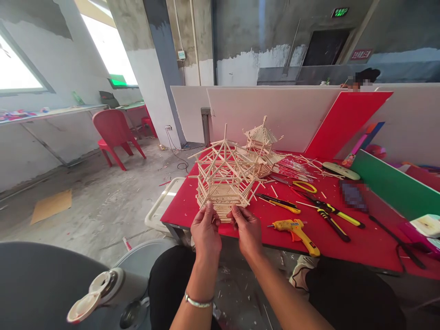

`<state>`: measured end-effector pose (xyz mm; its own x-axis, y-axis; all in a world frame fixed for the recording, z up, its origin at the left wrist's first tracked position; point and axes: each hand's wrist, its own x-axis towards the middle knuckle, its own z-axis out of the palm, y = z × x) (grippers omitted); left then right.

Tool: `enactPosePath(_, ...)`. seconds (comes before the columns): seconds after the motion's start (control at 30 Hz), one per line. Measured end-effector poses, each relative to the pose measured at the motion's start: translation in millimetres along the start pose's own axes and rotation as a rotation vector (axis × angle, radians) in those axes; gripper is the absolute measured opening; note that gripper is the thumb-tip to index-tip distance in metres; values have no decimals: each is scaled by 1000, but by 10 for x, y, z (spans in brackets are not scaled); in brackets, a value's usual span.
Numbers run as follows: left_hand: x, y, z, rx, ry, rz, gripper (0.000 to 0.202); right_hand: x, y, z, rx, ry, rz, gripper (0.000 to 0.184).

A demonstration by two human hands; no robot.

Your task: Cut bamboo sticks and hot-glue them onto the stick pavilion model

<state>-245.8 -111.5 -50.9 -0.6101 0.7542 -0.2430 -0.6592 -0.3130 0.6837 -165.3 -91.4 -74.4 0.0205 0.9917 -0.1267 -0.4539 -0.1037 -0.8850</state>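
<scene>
A pavilion model built of thin wooden sticks (225,176) stands near the table's front edge, its roof an open frame with one stick rising from the peak. My left hand (206,224) pinches the left front of its base, thumb on top and fingers curled below. At the right front, my right hand (246,227) grips the base in the same way. Behind it sits a second stick pavilion (263,137) with a filled-in roof, partly hidden by the first. A yellow glue gun (292,229) lies right of my right hand.
On the red table (343,250) lie a utility knife (280,204), pliers (335,211), scissors (304,186) and loose sticks (299,169). A green board (395,188) stands at right. A lidded cup (110,286) is at lower left. Behind the white partition (268,114) is another person (366,80).
</scene>
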Motion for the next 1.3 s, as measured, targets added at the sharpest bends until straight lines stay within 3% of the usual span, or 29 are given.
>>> enactPosePath(1.3, -6, -8, -15, 31, 30, 48, 36, -22, 2, 1, -6, 12, 0, 36)
